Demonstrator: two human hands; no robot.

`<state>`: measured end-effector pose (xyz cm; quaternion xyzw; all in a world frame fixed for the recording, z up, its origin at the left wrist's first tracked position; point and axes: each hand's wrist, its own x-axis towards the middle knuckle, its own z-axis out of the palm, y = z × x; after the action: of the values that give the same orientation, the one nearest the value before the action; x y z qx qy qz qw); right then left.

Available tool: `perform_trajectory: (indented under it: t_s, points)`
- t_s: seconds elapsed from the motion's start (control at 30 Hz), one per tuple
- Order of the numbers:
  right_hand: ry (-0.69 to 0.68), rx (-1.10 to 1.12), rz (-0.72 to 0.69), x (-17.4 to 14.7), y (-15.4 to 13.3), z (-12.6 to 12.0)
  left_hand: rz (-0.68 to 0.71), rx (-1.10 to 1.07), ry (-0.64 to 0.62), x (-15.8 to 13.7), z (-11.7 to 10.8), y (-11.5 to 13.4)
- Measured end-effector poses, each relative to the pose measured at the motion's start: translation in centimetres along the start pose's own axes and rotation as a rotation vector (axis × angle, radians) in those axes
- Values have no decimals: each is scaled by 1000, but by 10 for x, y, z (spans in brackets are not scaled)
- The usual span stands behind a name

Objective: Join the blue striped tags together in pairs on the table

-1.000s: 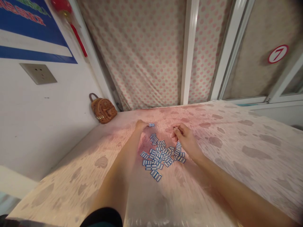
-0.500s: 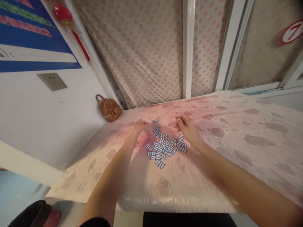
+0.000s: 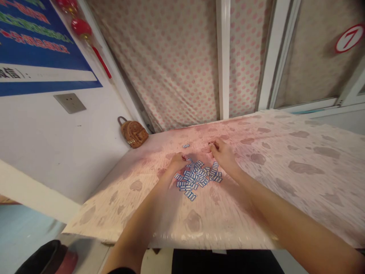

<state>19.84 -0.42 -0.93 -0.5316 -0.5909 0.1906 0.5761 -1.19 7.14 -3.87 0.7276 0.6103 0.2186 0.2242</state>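
Observation:
A loose pile of small white pieces with blue borders (image 3: 195,177) lies on the patterned tablecloth (image 3: 194,220). Some pieces overlap, and several look joined in short strips. My left hand (image 3: 177,163) is at the pile's far left edge, with thumb and finger closed on one blue-bordered white piece (image 3: 188,159). Beyond the pile, to the right, my right hand (image 3: 221,150) is held in a pinch just over the cloth. Whatever its fingertips hold is too small to make out. One separate short strip (image 3: 186,145) lies farther back, between the two hands.
At the table's back left corner, a brown backpack-shaped bag (image 3: 134,134) leans by the wall. A polka-dot curtain (image 3: 176,76) hangs behind the table. On the floor at lower left stands a dark-lined bin (image 3: 47,258).
My left hand has moved right and nearer to me, from beside the separate strip to the pile's edge, and now pinches a piece. My right hand stays pinched, slightly shifted left.

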Motion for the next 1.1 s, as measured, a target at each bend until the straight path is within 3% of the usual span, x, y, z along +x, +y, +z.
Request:
perform_trajectory:
  t_s: [0.13,0.27,0.4,0.57,0.83,0.97,1.1]
  points:
    - [-114,-150,15,-6,2,4,21,43,78,-6,-1,-3]
    - [-142,-208,5,-10,5,6,166,65,176,-15,1,3]
    - [-127,-241,31,-9,9,7,248,81,76,-23,11,12]
    - [-171,-275,10,-7,18,9,247,61,23,-23,17,20]
    - [-286,-224,-46,-10,26,17,387,-271,-5,-36,8,34]
    - [-191,-188,-39,-7,24,10,356,-248,39,-35,9,28]
    - [-49,-183,8,1,27,4,311,-100,-21,-30,15,19]
